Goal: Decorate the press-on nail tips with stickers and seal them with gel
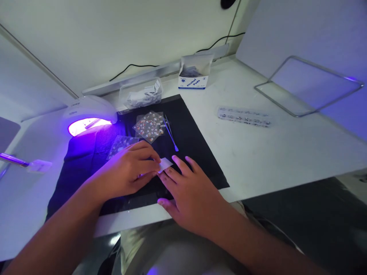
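Over the black mat [186,126], the left hand [130,170] pinches a white pad [166,164] at the spread-open right hand [196,194]; the pad looks light, soft, best held by an edge.

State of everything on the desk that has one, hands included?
Lamp: lit, purple glow
Alcohol pads box: open, flap up
Clear tub: open, holding white packets
Black mat: spread out
Tweezers: lying on mat
Clear long case: lid state unclear
White wipe: pinched in left hand, at right fingertips
Right hand: fingers spread
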A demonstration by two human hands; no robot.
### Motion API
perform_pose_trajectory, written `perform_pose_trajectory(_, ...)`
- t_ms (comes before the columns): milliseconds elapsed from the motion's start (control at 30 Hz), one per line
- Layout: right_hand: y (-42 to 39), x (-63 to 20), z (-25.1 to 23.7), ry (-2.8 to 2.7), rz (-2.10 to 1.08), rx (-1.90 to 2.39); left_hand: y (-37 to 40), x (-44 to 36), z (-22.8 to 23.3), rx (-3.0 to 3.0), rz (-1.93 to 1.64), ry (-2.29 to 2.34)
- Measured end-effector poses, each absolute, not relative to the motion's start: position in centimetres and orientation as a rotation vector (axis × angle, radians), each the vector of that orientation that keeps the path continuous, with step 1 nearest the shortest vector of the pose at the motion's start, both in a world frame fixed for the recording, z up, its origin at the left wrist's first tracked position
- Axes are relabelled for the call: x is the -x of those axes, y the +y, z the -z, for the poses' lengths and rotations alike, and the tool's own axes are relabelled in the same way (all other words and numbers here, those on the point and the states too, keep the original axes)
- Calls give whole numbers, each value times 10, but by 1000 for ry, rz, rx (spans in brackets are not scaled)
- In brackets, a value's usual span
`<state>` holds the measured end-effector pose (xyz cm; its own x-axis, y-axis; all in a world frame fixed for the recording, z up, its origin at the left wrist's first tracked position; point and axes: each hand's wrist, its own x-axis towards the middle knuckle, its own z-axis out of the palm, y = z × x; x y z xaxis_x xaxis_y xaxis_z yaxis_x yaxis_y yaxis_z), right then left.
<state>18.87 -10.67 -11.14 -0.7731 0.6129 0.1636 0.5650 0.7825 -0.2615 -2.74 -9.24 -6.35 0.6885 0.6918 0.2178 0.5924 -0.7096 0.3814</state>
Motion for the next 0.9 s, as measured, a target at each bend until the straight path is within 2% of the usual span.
perform_pose_trajectory(900,-107,-190,112,-2728,-288,906,-86,29,71,-2742,-518,1037)
